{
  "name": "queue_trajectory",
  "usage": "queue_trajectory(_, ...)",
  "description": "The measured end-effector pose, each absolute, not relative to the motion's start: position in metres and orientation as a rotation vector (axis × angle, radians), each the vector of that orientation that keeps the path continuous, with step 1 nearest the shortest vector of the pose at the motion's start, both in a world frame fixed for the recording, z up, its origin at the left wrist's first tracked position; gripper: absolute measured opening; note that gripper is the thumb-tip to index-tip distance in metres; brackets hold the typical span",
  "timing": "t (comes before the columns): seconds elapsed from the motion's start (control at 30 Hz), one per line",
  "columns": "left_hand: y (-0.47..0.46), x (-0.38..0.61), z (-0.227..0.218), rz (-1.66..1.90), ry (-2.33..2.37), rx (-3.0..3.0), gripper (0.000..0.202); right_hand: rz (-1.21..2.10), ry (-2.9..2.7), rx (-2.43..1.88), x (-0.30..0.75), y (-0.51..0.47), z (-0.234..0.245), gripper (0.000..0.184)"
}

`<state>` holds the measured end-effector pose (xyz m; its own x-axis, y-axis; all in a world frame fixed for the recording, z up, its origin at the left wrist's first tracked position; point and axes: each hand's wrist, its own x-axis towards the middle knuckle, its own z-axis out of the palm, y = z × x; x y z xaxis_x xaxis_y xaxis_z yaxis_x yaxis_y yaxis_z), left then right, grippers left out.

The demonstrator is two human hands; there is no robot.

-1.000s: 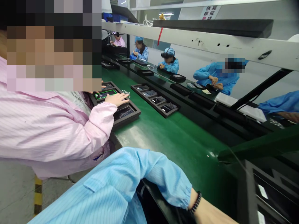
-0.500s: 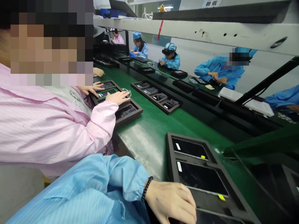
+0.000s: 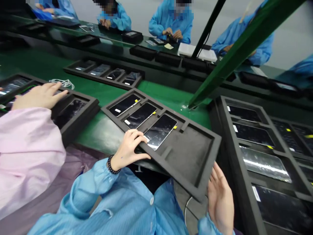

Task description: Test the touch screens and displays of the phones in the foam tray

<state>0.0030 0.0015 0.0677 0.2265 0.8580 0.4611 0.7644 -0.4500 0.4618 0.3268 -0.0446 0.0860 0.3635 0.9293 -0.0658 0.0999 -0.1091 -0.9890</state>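
Observation:
A dark foam tray (image 3: 168, 159) lies slanted in front of me, its near right corner sticking out past the bench edge. Three phone-like screen panels (image 3: 162, 130) with white labels and yellow tabs sit in its left compartments; the rightmost compartment is bare. My left hand (image 3: 130, 148) is closed over the near rim, thumb along the outer side, fingertips by the lower end of the third panel. Against the tray's right end rests my right hand (image 3: 221, 192), fingers stretched out and partly hidden behind the tray.
At right stands a stack of foam trays (image 3: 230, 140) holding more panels. A co-worker's hand (image 3: 40, 94) is over another tray (image 3: 80, 117) at left. A long tray (image 3: 102, 78) lies farther back. A green post (image 3: 220, 65) rises from the bench.
My view has swung right and down. My right hand and the stacked trays have come into sight. My left hand, earlier at the bottom edge beside a tray, now shows gripping a tray's rim.

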Motion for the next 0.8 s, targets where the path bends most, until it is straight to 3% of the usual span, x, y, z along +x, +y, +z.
queue_trajectory(0.13,0.008,0.024,0.051,0.941,1.683,2.331,0.041,0.756,-0.957,-1.616,0.323,-0.052,0.077,0.053)
queue_trajectory(0.3,-0.021,0.063,0.051,0.935,1.714,2.326,0.036,0.444,-1.349,-1.765,0.315,-0.054,0.072,0.058)
queue_trajectory(0.43,-0.061,0.095,0.067,0.908,1.609,2.32,0.022,0.045,-1.657,-1.793,0.308,-0.047,0.086,0.038)
queue_trajectory(0.53,-0.075,0.099,0.084,0.8,1.378,2.289,0.018,0.144,-1.797,-1.772,0.301,-0.038,0.09,0.026)
queue_trajectory(0.67,-0.059,0.074,0.097,0.69,1.187,2.264,0.014,0.309,-1.884,-1.849,0.293,-0.028,0.079,0.029)
queue_trajectory(0.73,-0.042,0.056,0.095,0.64,1.35,2.323,0.023,0.374,-1.927,-1.843,0.292,-0.027,0.076,0.033)
queue_trajectory(0.8,-0.025,0.043,0.089,0.485,1.561,2.404,0.048,0.417,-1.993,-1.811,0.291,-0.028,0.077,0.039)
